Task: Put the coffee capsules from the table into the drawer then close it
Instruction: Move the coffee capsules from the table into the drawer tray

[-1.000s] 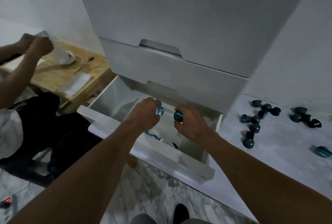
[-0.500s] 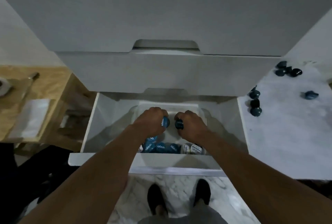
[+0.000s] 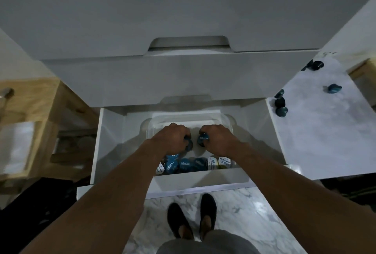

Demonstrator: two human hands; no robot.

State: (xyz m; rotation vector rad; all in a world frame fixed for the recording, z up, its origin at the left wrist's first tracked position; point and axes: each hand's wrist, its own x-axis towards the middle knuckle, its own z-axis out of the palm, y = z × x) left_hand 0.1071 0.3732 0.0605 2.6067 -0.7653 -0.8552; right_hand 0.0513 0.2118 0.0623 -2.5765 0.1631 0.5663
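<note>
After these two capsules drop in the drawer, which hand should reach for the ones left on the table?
Probably the right hand: the remaining capsules lie on the table right of the drawer, on that hand's side. The left hand would have to cross over.

Open white drawer (image 3: 114, 131): left hand (image 3: 173, 139) gripped one blue capsule (image 3: 188, 145), right hand (image 3: 218, 141) gripped a second capsule (image 3: 203, 138) just beside it, labelled capsules (image 3: 184, 165) lay in a clear tray (image 3: 227, 119) just below both grips, loose capsules (image 3: 280, 105) sat on the table (image 3: 325, 141) well right of them.
</note>
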